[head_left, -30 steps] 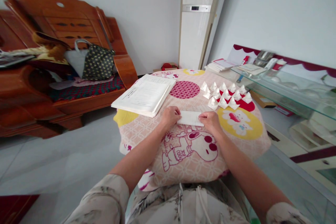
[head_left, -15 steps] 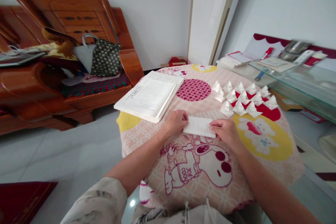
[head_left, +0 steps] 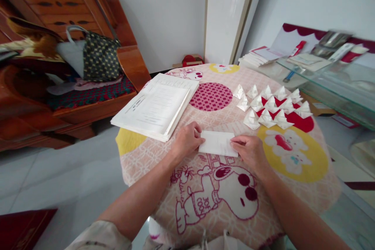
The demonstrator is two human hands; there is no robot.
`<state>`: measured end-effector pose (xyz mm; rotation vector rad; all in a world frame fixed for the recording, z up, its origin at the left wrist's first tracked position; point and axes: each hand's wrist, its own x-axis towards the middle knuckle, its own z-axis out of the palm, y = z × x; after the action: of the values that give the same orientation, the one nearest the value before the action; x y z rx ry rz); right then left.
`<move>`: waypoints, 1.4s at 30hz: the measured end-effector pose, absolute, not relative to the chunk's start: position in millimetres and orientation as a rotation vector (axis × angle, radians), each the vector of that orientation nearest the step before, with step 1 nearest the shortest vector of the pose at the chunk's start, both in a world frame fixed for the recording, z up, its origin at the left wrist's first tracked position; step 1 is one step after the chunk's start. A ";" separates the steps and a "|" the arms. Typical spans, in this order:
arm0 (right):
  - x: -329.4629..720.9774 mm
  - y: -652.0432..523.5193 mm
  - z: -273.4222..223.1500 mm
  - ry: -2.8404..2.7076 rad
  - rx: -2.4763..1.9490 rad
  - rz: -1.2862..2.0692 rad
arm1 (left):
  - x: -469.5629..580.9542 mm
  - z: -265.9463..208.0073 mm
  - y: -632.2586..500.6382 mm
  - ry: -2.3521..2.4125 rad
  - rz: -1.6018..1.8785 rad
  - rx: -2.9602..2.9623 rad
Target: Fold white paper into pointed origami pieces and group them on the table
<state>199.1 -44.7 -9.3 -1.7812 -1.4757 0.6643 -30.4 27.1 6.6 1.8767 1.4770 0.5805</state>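
Observation:
A folded sheet of white paper (head_left: 217, 143) lies low over the cloth-covered table, its long side running left to right. My left hand (head_left: 189, 138) pinches its left end between thumb and fingers. At the right end, my right hand (head_left: 248, 149) is closed on the paper's edge in the same way. Several folded white paper boats (head_left: 271, 103) stand in rows to the right, beyond my right hand. Left of my hands rests a stack of printed paper sheets (head_left: 158, 103), with smaller sheets on top.
A patterned tablecloth (head_left: 211, 97) covers the round table. On the right stands a glass shelf (head_left: 336, 90) holding papers, metal bowls and a red marker. A wooden bench (head_left: 96, 105) with a dark patterned bag (head_left: 101, 56) is at the left; a white cabinet-like unit (head_left: 225, 15) stands behind.
The view has shifted slightly, so the bench and stack appear further left. Both hands keep their hold on the ends of the folded paper, which looks nearly unchanged.

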 end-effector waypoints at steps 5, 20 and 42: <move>194.4 -44.7 -9.2 -1.465 -1.759 0.566 | -30.4 5.1 27.2 1.511 0.582 1.859; 191.2 -45.6 -5.8 -1.482 -1.775 0.521 | -31.6 5.2 26.8 1.482 0.597 1.870; 192.6 -43.6 -8.8 -1.517 -1.777 0.498 | -30.8 9.2 25.9 1.512 0.581 1.856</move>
<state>192.6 -43.6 -8.8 -1.7768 -1.5168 0.4984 -30.8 25.9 9.2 1.8561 1.5121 0.5806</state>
